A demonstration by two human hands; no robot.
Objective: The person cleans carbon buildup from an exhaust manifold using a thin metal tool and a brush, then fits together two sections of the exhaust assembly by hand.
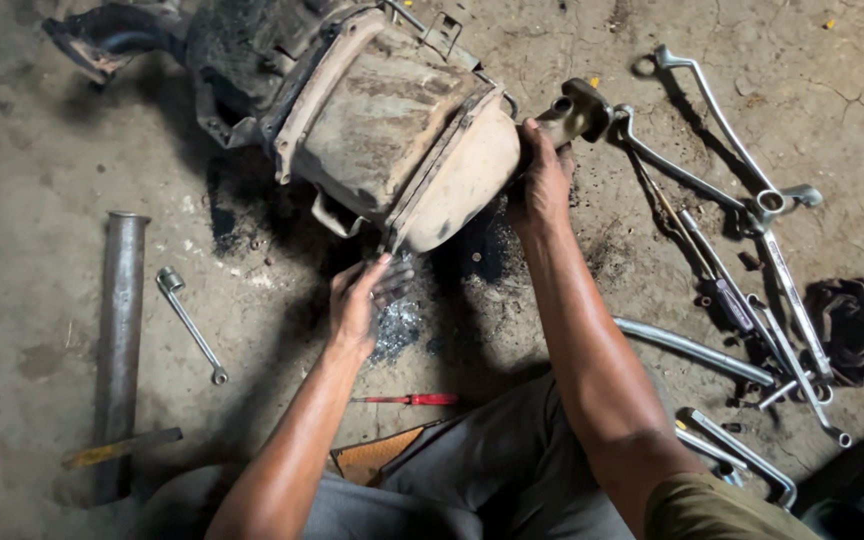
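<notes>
A big rusty, dirt-caked metal exhaust canister [392, 120] lies on the concrete floor, its rounded end toward me. My right hand [542, 180] grips the short outlet pipe with a flange [577, 110] at that end. Under the canister's lower edge, my left hand [362, 300] has its fingers spread, touching the underside; it holds nothing that I can see. Dark soot and shiny flakes [402, 320] lie on the floor below the canister.
A steel pipe [122, 320] lies at the left beside a small ring spanner [190, 325] and a flat bar [122, 447]. A red-handled screwdriver [412, 399] lies by my knees. Several long spanners and bent wrenches [752, 250] sprawl at the right, near a dark rag [852, 325].
</notes>
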